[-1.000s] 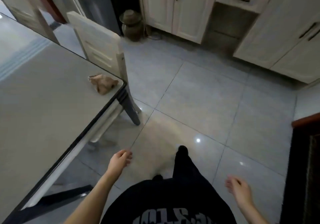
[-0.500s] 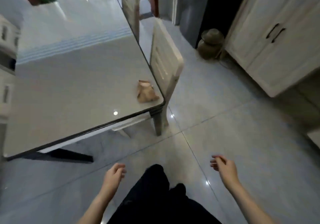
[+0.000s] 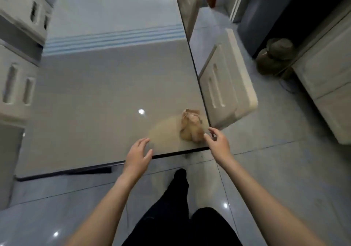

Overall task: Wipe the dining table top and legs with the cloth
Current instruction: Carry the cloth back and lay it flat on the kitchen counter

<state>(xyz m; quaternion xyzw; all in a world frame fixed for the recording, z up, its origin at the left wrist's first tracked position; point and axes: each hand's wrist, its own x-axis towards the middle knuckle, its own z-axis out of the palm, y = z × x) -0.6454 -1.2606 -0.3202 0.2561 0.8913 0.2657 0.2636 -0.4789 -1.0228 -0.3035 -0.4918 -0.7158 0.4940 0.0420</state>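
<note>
A crumpled tan cloth (image 3: 190,127) lies on the near right corner of the glossy grey dining table (image 3: 98,97). My right hand (image 3: 218,144) hovers just right of the cloth, fingers spread, thumb and forefinger close to its edge without holding it. My left hand (image 3: 138,155) floats open over the table's near edge, left of the cloth, holding nothing. The table legs are hidden under the top.
A cream chair (image 3: 228,92) is pushed in along the table's right side. A brown pot (image 3: 275,55) stands on the tiled floor by cream cabinets (image 3: 326,78) at the right. Another chair back (image 3: 15,74) shows at the left. My dark-trousered legs (image 3: 180,207) stand at the table's near end.
I have stepped up to the table's near end and the view has swung over it. Both hands rose from my sides to the table edge, the right one nearing the cloth.
</note>
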